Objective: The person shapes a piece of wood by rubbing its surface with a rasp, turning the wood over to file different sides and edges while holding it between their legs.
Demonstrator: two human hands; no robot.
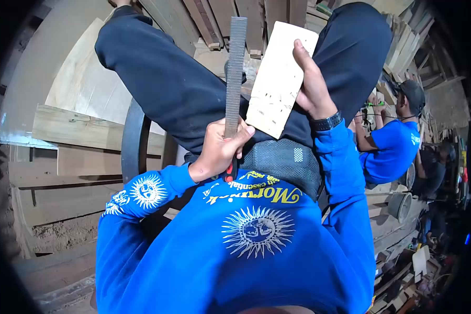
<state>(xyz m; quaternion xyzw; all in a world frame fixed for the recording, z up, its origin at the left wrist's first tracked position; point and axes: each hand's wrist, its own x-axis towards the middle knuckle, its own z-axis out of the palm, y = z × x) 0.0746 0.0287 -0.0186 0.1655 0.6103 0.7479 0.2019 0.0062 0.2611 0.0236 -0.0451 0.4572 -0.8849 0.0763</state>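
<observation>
My left hand [224, 144] is closed around the handle of a long, flat metal rasp [235, 68], whose toothed blade points away from me. The handle's red and black end [230, 174] shows below my fist. A pale wooden block [280, 81] with rounded corners and small dark marks is tilted above my lap, just right of the rasp. Gripping it from its right side is my right hand [315, 86], thumb on the upper face and the other fingers hidden behind. My left thumb is close to the block's lower left corner; I cannot tell whether they touch.
Wooden boards [78, 125] lie along the left, and more planks [256, 23] are beyond my knees. A curved dark rim [133, 138] is beside my left leg. To the right, a co-worker [392, 141] in blue sits near a grey bucket [400, 206] and wood scraps.
</observation>
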